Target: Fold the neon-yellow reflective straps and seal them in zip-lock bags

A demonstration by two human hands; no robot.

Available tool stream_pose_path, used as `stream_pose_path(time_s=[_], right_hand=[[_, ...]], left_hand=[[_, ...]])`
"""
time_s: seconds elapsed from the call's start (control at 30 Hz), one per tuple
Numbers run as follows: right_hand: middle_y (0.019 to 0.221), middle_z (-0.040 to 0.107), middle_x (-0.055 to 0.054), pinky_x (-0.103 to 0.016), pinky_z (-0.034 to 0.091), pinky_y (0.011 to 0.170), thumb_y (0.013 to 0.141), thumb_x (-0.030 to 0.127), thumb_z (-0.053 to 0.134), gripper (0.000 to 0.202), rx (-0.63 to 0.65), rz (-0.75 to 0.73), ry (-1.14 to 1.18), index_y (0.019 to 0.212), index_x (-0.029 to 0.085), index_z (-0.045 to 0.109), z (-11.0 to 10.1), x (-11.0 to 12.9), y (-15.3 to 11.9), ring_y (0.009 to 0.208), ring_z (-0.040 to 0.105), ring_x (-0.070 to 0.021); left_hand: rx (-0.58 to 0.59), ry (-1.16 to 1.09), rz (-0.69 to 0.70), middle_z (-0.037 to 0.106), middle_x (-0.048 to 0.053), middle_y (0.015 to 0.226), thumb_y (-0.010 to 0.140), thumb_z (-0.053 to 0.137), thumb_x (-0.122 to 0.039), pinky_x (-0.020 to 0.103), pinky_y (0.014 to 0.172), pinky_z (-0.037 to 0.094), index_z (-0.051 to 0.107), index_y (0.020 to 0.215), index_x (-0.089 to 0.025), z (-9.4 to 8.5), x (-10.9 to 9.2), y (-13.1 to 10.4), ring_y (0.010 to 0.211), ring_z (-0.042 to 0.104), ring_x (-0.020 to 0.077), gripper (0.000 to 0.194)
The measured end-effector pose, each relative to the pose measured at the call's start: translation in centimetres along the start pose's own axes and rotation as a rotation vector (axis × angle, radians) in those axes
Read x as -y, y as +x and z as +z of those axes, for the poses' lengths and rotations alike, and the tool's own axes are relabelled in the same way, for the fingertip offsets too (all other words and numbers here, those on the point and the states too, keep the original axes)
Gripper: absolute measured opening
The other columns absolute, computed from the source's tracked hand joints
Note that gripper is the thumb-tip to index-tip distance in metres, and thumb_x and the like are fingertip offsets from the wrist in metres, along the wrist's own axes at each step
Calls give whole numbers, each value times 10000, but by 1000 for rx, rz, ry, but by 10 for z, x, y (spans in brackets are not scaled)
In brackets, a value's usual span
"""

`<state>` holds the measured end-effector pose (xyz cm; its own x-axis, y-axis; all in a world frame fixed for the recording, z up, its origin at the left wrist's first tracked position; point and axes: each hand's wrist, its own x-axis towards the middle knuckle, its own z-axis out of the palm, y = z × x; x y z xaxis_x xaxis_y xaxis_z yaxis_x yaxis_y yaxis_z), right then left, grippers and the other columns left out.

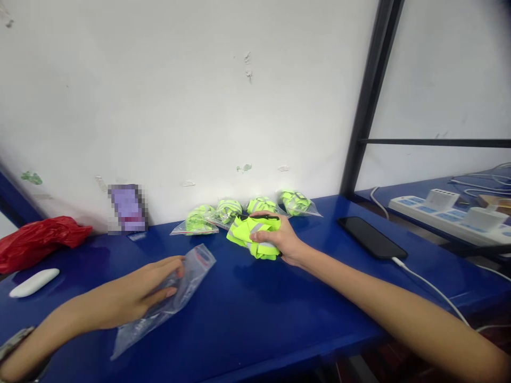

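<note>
left hand (130, 292): part-curled, thumb and fingers slightly apart with clear zip bag (189, 284) held between them; bag slants over near part of blue tabletop (239, 324), looks flat, red strip at its upper end. right hand (289, 242): closed round neon yellow bundle (244, 232), thumb across the front, fingers over the top; grey reflective bands and a black edge visible. bundle is mid-tabletop, right of the zip bag and apart from it; can't tell if it touches the surface.

behind, along white wall (199, 96): four bagged neon bundles (200, 217) in a row, two on the right partly behind bundle/hand. far left: red plastic bag (43, 242), white rounded object (35, 283) just in front. pixelated purple-screen device (128, 208) leans near wall. right: black phone (371, 236) lying flat, white cable (433, 287) plugged in. power strip (459, 218) past black post (367, 101).
</note>
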<state>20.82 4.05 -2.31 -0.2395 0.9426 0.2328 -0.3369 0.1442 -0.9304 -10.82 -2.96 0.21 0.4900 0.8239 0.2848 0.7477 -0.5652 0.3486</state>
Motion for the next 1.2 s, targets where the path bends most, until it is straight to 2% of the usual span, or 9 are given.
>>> stream_pose_path(time_s=[0.07, 0.13, 0.3, 0.37, 0.53, 0.63, 0.77, 0.93, 1.2], right_hand=[[670, 665, -1, -292, 516, 559, 456, 169, 822, 559, -16, 2, 9, 990, 156, 655, -3, -1, 2, 595, 622, -164], [713, 679, -14, -305, 523, 577, 437, 171, 827, 582, -40, 6, 17, 993, 155, 655, -7, -1, 4, 630, 637, -180], [755, 698, -24, -336, 536, 632, 419, 149, 823, 580, -94, 43, 58, 971, 170, 644, -13, 1, 7, 683, 656, -205], [757, 698, -24, -339, 536, 632, 423, 142, 817, 579, -99, 54, 71, 973, 171, 638, -14, 3, 7, 680, 655, -206], [765, 689, -20, -329, 527, 616, 438, 132, 803, 551, -64, 56, 83, 963, 169, 639, -13, 10, 4, 653, 649, -193], [764, 687, -20, -322, 520, 606, 451, 146, 798, 547, 23, 73, 72, 976, 170, 647, -12, 12, 1, 651, 647, -193], [803, 689, -18, -309, 515, 609, 468, 163, 804, 520, 187, 64, -3, 969, 183, 668, -8, 12, -4, 676, 642, -187], [790, 677, -2, -287, 505, 645, 473, 173, 814, 507, 301, 87, -86, 964, 179, 691, -2, 13, -8, 692, 621, -161], [702, 648, 25, -263, 481, 595, 443, 165, 813, 390, 295, 141, -56, 808, 157, 674, 6, 9, -12, 615, 582, -134]], left_hand=[[158, 81, 12, 682, 47, 1052, 885, 521, -389, 312, 797, 516, 641, 1070, -269, 10, -19, 18, 931, 656, 244, 251], [159, 124, -26, 633, 89, 1187, 898, 501, -434, 348, 850, 497, 555, 1206, -238, 18, -30, 39, 1021, 631, 269, 370], [231, 46, 107, 458, 226, 1403, 623, 754, -565, 379, 848, 501, 226, 1469, -169, 32, -38, 77, 1173, 563, 370, 1073], [242, 0, 141, 501, 247, 1353, 562, 790, -552, 365, 791, 518, 111, 1499, -171, 38, -38, 83, 1118, 603, 371, 1219], [53, 95, 102, 424, 253, 1400, 658, 752, -461, 430, 877, 506, 49, 1490, -173, 49, -31, 82, 1184, 553, 366, 1126], [-133, 232, 219, 338, 214, 1459, 696, 724, -386, 508, 989, 440, 20, 1476, -219, 50, -26, 78, 1271, 459, 366, 1063], [-276, 391, 405, 471, 186, 1309, 736, 688, -318, 534, 951, 455, 62, 1450, -218, 49, -32, 75, 1182, 507, 359, 954], [-296, 389, 514, 481, 194, 1307, 736, 689, -226, 550, 965, 428, 76, 1455, -208, 55, -47, 76, 1165, 505, 351, 946], [-181, 239, 519, 422, 188, 1366, 729, 661, -151, 541, 994, 429, 14, 1483, -228, 75, -59, 81, 1250, 437, 355, 996]])
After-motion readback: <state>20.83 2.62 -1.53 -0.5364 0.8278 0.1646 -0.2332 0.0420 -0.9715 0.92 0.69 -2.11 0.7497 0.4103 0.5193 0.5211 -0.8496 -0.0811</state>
